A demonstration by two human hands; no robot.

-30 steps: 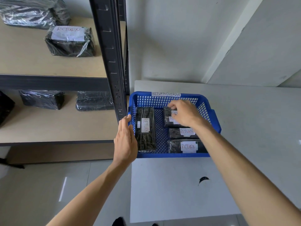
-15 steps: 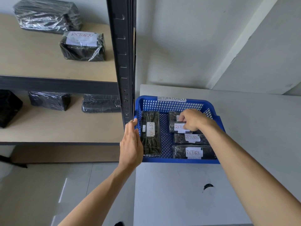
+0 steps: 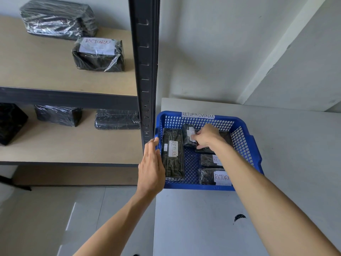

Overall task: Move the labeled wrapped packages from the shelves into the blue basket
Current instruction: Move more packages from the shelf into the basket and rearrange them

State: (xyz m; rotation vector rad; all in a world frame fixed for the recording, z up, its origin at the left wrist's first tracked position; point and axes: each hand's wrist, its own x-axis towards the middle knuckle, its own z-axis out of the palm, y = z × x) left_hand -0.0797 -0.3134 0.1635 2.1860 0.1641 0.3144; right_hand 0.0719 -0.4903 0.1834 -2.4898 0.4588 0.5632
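Note:
The blue basket [image 3: 247,145], tagged "RETURN OVERDUE", stands on the white table and holds several black wrapped packages with "RETURN" labels. My right hand [image 3: 207,136] reaches into it and grips a small labeled package [image 3: 188,135] at the back, tilting it up on end. A long labeled package [image 3: 172,154] lies along the basket's left side. My left hand [image 3: 151,165] rests flat against the basket's left rim, fingers extended, holding nothing. One more labeled package [image 3: 98,55] sits on the upper shelf.
A black shelf post [image 3: 145,71] stands just left of the basket. Unlabeled wrapped packages lie on the upper shelf [image 3: 57,18] and the lower shelf [image 3: 117,119], [image 3: 58,114]. The white table [image 3: 203,228] carries a small black mark. A grey wall rises behind.
My right hand has turned the back package from lying flat to standing on end, nearer the basket's middle. The view has shifted right and down. My left hand stays on the rim.

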